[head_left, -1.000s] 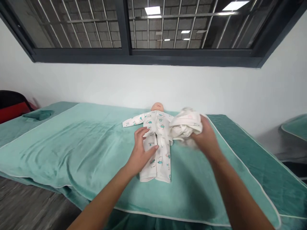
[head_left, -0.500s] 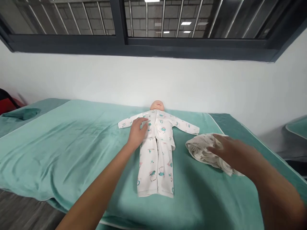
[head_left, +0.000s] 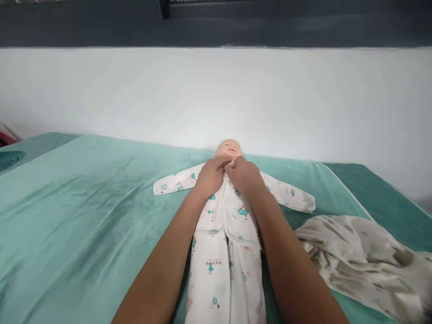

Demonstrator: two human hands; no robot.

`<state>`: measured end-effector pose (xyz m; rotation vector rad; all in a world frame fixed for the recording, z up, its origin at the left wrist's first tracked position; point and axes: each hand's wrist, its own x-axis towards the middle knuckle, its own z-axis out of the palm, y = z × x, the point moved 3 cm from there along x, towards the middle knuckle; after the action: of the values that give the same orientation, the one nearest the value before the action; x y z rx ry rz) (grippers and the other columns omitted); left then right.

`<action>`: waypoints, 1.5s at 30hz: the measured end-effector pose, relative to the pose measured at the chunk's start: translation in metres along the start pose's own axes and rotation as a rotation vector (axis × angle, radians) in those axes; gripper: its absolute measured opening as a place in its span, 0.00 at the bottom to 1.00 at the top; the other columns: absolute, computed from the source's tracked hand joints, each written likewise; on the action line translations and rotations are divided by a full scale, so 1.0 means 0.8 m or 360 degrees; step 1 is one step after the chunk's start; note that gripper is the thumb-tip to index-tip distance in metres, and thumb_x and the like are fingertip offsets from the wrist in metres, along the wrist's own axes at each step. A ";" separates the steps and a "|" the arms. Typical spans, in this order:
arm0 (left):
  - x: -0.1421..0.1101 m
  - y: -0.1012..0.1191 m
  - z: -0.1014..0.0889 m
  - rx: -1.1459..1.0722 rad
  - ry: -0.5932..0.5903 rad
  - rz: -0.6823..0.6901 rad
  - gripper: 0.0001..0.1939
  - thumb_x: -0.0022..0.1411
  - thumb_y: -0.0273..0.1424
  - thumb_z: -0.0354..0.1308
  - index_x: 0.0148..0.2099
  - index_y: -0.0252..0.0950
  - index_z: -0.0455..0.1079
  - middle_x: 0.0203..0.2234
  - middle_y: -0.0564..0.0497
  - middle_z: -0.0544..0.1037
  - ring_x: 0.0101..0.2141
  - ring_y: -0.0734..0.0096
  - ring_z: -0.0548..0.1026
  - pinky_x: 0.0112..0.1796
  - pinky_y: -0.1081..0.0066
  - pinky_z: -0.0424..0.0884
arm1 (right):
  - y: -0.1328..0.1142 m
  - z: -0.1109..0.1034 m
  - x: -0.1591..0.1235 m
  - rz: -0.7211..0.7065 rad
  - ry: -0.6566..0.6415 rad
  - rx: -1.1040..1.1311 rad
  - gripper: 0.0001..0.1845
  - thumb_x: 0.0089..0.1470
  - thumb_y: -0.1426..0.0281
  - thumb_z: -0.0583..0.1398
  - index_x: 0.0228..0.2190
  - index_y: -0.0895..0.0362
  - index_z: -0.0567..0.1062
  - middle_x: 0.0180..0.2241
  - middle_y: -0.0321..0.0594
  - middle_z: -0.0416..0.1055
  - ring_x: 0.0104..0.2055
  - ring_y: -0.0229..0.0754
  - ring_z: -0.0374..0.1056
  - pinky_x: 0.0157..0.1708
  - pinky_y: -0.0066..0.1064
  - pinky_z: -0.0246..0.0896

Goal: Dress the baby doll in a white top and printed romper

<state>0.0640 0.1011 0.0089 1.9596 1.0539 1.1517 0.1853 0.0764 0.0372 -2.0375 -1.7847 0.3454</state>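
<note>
A baby doll (head_left: 229, 146) lies on its back with its head against the wall side, dressed in a white pajama top (head_left: 211, 211) and matching pajama pants (head_left: 209, 274) with small teal and pink prints. Both sleeves stretch out sideways. Just under the doll's chin, my left hand (head_left: 211, 175) and my right hand (head_left: 245, 176) meet at the neckline. The fingers of each are closed in a pinch on the top's collar, though the fingertips partly hide the fabric. Below the hands, the two front edges of the top run down the middle.
Crumpled white printed cloth (head_left: 357, 256) lies to the right of my right forearm. Everything rests on a teal bed sheet (head_left: 101, 216) with soft wrinkles. Behind the bed stands a white wall (head_left: 151, 94), with a dark window frame (head_left: 236, 29) above it.
My left hand has moved up from the doll's side to the collar. My right hand has come over from the crumpled cloth to the collar. The view is closer and lower.
</note>
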 end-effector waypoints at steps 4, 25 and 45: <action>-0.001 0.001 0.002 0.0168 -0.0060 -0.0005 0.23 0.65 0.22 0.45 0.53 0.42 0.77 0.54 0.51 0.78 0.57 0.61 0.71 0.61 0.58 0.65 | 0.019 0.002 0.011 -0.0061 0.0035 -0.0022 0.12 0.59 0.61 0.52 0.29 0.54 0.68 0.32 0.44 0.73 0.34 0.47 0.66 0.29 0.34 0.48; -0.059 0.027 -0.009 -0.0161 0.0055 -0.0125 0.08 0.64 0.29 0.54 0.39 0.42 0.75 0.58 0.53 0.74 0.62 0.62 0.66 0.62 0.59 0.60 | 0.037 0.013 -0.077 -0.0232 0.0549 0.1036 0.11 0.55 0.68 0.57 0.41 0.51 0.74 0.28 0.30 0.67 0.28 0.38 0.62 0.34 0.31 0.58; -0.063 0.024 -0.016 -0.0273 -0.0012 -0.0125 0.12 0.66 0.28 0.49 0.41 0.42 0.75 0.60 0.52 0.73 0.64 0.64 0.64 0.65 0.59 0.56 | 0.019 0.006 -0.082 -0.0386 0.0286 0.0676 0.09 0.55 0.69 0.55 0.24 0.53 0.64 0.24 0.31 0.65 0.27 0.37 0.59 0.31 0.30 0.51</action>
<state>0.0434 0.0498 0.0097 1.7733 0.9853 1.1515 0.1870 0.0111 0.0210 -1.4951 -1.6567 0.4120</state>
